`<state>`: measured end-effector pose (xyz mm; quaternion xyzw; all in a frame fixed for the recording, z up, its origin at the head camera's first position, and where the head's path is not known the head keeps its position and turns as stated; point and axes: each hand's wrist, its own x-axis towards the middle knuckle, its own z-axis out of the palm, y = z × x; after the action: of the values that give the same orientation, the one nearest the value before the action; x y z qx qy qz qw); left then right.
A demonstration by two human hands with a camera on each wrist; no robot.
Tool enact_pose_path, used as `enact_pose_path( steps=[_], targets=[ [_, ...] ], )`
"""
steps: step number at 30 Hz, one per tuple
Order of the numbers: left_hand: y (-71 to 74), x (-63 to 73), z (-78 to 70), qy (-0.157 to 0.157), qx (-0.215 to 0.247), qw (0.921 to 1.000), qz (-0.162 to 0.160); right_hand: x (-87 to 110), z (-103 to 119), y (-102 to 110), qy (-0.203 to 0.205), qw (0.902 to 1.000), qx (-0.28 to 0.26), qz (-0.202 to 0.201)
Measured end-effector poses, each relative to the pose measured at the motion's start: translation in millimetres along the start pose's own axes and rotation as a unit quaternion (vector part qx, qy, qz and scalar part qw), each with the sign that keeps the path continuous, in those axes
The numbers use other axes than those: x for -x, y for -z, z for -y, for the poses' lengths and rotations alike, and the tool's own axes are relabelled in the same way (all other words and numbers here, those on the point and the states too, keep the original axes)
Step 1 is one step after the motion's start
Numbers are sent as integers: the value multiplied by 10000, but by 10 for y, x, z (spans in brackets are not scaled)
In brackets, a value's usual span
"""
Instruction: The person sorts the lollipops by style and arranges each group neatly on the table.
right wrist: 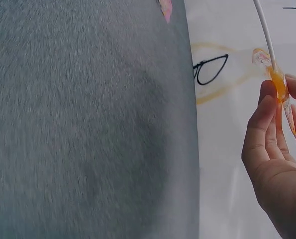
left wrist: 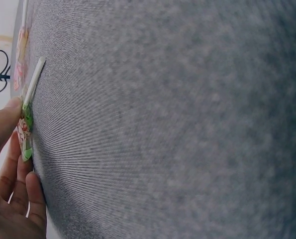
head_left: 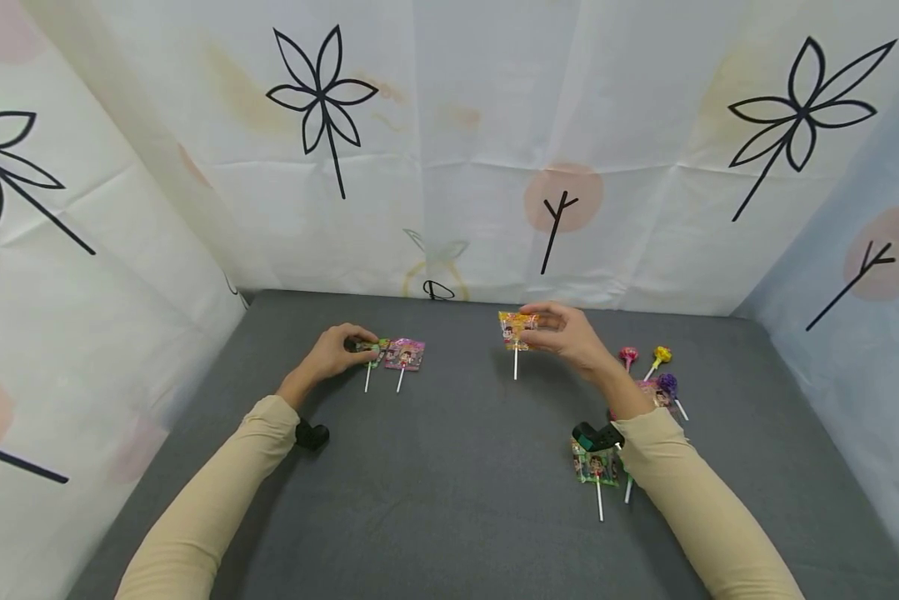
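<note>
Orange-wrapped lollipop (head_left: 508, 330), pinched by the right hand (head_left: 566, 335), seems light, slippery, best gripped mid-wrapper; the left hand (head_left: 332, 353) pinches a green-wrapped lollipop (left wrist: 28, 118).

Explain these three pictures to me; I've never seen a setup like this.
There is no machine: a person works bare-handed. The large picture comes from a camera on the head, looking down; the other two come from one worn on each wrist. On the grey table lie a pink-wrapped lollipop and, by the right sleeve, several more lollipops. The left hand pinches a green-wrapped lollipop beside the pink one; the right hand holds an orange-wrapped lollipop above the table.
</note>
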<state>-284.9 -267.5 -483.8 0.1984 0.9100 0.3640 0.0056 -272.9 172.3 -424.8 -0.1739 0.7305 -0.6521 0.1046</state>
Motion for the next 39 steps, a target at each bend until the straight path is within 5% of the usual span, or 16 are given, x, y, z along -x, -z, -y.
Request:
enact_pose_path(
  steps=[12,39],
  targets=[
    [13,-3,12,7,-20,10000,4,-114,-157,-322,-72,9997,-230,-35],
    [4,-13,-1,40,-81,10000,7,-441,-406,-1088,-275,9986,443,-49]
  ],
)
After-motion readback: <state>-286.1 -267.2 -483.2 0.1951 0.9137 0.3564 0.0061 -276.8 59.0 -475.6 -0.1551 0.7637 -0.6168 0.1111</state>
